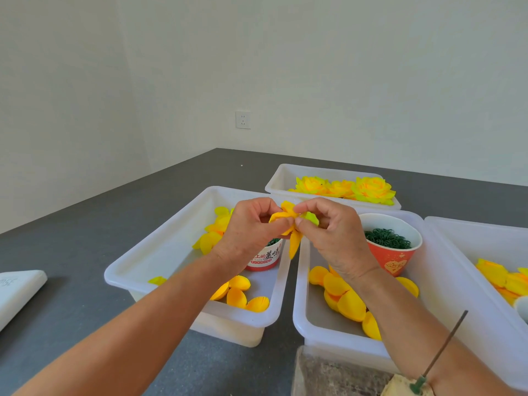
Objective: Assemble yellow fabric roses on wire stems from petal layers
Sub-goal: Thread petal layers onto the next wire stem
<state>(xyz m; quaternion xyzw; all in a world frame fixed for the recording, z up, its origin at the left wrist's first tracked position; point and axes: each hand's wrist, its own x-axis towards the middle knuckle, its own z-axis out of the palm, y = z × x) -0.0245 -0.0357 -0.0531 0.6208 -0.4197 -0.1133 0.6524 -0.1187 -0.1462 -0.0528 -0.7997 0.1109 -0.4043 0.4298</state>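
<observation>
Fingers of both hands met on a yellow petal layer (pixel 288 221), held in the air above the gap between two white bins. The left hand (pixel 248 230) pinched its left side between thumb and curled fingers; the right hand (pixel 334 232) pinched its right side the same way, thumb and forefinger closed on the fabric. The layer was crumpled between them. Its top edge ran roughly left to right from one hand to the other, and one long petal hung down from the pinch, pointing toward the table, tip lowest. A greenish-yellow lobe showed just behind the right fingers.

Below the left hand sat the left bin (pixel 160 252), holding loose petals (pixel 240 295) near its front and more at its back, with a red-and-white cup (pixel 264 260) partly hidden behind the wrist. Under the right forearm lay the middle bin (pixel 300 310), with orange-yellow petals along its floor and a red paper cup (pixel 391 247) full of small dark green rings (pixel 385 237). A third bin (pixel 463 247) at the far right held more petals.

Farther back, a fourth bin (pixel 281 178) held finished roses (pixel 371 190) side by side. At the lower right a thin wire stem (pixel 445 344) stood tilted, its top leaning right, rising from a green base. All rested on a dark grey table (pixel 85 238), with a white object (pixel 17 290) at its left edge.
</observation>
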